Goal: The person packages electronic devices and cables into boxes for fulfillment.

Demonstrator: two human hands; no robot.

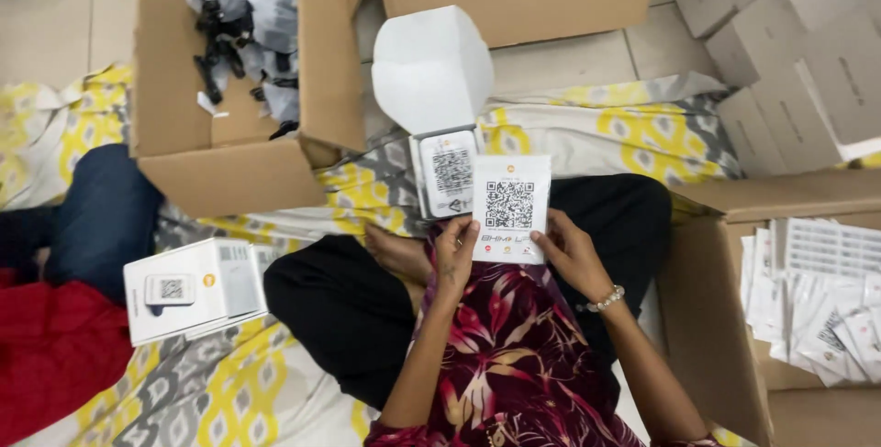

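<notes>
White code card pinched by both hands, beside open white box.

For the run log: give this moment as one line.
left hand: holds card | right hand: holds card | card: white, upright | open white box: behind card

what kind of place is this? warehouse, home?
Likely a home or small room used for packing, worked on the floor: a patterned sheet over floor tiles, open cardboard boxes all around, and both hands holding a white card by an opened small white box.
</notes>
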